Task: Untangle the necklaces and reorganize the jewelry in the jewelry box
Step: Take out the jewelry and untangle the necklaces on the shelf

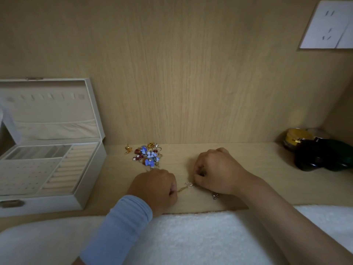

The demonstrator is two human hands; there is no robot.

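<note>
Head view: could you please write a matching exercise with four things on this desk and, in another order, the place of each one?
Things:
1. jewelry box
2. gold chain
3. jewelry pile
4. yellow jar

Places:
A. between the left hand and the right hand
B. far right corner
C. left side, lid open
D. beyond the left hand

Pairs: 1-C, 2-A, 3-D, 4-B

The pale wooden worktop [257,180] carries an open cream jewelry box [91,169] at its left end, with a heap of coloured jewelry [149,154] near it toward the back. A thin gold chain [184,187] lies nearer the front, where a white towel [191,232] overlaps the edge. In the far right corner sit a yellow-topped jar [296,138] and a dark glossy object [324,155].
</note>
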